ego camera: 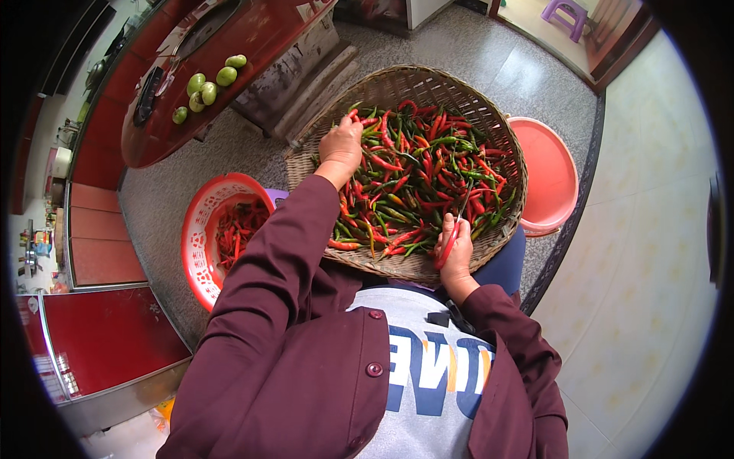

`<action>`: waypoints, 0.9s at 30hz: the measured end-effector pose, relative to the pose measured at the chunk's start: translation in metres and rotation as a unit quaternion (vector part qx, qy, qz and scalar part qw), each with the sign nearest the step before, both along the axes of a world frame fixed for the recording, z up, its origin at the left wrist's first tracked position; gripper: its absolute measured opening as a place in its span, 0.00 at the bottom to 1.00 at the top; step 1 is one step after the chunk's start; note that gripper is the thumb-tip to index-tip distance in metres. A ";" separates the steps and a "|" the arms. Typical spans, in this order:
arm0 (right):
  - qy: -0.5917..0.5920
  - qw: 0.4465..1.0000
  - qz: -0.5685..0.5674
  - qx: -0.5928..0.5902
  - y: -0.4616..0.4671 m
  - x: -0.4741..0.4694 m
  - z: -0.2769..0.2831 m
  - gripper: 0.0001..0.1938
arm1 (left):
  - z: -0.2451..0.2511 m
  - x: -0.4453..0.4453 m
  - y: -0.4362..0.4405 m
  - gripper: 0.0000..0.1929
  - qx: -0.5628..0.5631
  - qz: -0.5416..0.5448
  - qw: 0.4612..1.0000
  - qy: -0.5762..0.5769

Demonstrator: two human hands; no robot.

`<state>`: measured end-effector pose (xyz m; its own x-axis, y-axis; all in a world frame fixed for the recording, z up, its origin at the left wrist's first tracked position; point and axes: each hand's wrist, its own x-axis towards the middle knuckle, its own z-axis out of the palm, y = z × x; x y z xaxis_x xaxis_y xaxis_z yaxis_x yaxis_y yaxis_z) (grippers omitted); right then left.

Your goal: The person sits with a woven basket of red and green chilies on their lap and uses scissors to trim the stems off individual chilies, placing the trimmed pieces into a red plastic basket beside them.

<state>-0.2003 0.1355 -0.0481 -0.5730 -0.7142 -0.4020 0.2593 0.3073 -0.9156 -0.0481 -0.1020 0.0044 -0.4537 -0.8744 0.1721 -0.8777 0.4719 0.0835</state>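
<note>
A wide woven bamboo basket (436, 80) lies before me, its bottom covered with red and green chili peppers (401, 172). At the basket's left side, my left hand (342, 148) has its fingers closed around a red chili pepper (353, 115), partly hidden by the fingers. My right hand (459, 255) is at the near edge, gripping scissors (448, 245) by their red handles. The metal blades point away from me over the peppers. Left of my forearm is a red plastic basin (198, 241) with a white patterned inside, holding cut-looking red chili peppers (235, 232); my sleeve covers part of it.
A pink bucket (545, 172) stands right of the basket, close to the wall (648, 229). At the far left is a glossy red table (275, 34) bearing several green tomatoes (209, 92). Red cabinets (109, 344) line the left. Beyond the doorway stands a purple stool (565, 17).
</note>
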 end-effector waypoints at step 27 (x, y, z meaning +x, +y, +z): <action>0.069 0.995 0.076 -0.007 0.003 0.003 0.002 0.16 | -0.001 0.002 0.117 0.09 0.435 -0.035 0.841 0.319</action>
<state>-0.1974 0.1387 -0.0458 -0.5064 -0.8018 -0.3172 0.0824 0.3212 -0.9434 -0.0465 0.0147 0.0032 -0.5668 -0.7705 -0.2918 -0.4966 0.0368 0.8672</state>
